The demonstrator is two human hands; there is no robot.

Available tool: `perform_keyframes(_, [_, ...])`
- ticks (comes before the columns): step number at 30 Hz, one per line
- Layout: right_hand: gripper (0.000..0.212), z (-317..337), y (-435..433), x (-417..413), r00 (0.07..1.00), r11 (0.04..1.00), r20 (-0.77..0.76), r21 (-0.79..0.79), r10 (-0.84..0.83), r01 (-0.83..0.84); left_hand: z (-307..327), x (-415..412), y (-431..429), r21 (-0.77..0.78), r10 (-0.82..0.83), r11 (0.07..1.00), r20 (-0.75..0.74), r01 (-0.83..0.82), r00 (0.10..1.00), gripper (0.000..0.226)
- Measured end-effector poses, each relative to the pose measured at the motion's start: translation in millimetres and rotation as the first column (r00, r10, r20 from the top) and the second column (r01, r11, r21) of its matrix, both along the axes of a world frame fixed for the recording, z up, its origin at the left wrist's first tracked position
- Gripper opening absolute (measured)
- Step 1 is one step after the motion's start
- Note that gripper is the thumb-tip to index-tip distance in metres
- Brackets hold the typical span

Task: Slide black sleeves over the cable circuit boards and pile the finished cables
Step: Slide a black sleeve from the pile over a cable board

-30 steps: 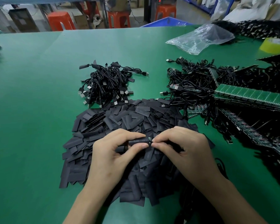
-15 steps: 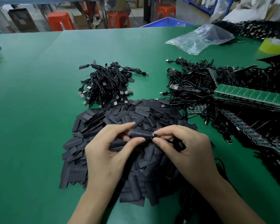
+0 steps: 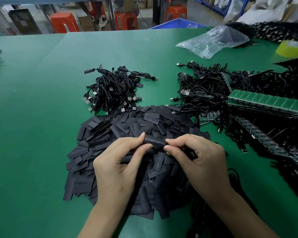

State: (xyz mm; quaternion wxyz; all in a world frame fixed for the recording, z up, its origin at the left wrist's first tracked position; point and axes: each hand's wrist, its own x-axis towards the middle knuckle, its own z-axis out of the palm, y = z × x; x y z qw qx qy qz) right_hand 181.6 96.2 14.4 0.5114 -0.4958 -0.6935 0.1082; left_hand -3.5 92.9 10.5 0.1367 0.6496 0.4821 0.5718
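The left hand (image 3: 117,170) pinches one end of a black sleeve (image 3: 154,142) between thumb and forefinger, and the right hand (image 3: 196,162) pinches the other end the same way, its other fingers curled in; the sleeve lies level between the two hands, just above a heap of loose sleeves (image 3: 120,127) that spreads under and around both wrists. Whether a circuit board is inside the sleeve cannot be told. Beyond the left hand sits a pile of coiled cables (image 3: 113,90) with plugs sticking out. Beyond the right hand lies a looser tangle of cables (image 3: 203,86), and further to its right a strip of green boards (image 3: 265,102). Far past the right hand a clear plastic bag (image 3: 212,41) and a roll of yellow tape (image 3: 290,48) rest on the green table (image 3: 33,117)
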Motion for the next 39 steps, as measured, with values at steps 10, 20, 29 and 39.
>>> perform_keyframes(10, [0.01,0.0,0.5,1.9,0.99,0.996,-0.136,-0.075,0.043,-0.054,-0.1,5.3,-1.7,-0.009,-0.003,1.0,0.037,0.004,0.999,0.021])
perform_keyframes(20, [0.011,-4.6,0.3,-0.3,0.959,0.989,-0.272,-0.105,0.076,-0.108,-2.2,6.1,-0.4,0.028,0.003,1.0,0.03,-0.003,1.0,0.022])
perform_keyframes(29, [0.008,-0.1,-1.3,-1.7,0.943,0.983,-0.318,-0.116,0.096,-0.139,0.3,6.3,-1.5,0.013,0.0,1.0,0.08,-0.001,0.997,0.02])
perform_keyframes(39, [0.01,-1.2,-1.0,-1.7,0.945,0.983,-0.31,-0.113,0.103,-0.144,-1.0,5.9,-1.1,0.01,-0.012,1.0,0.065,0.011,0.998,0.021])
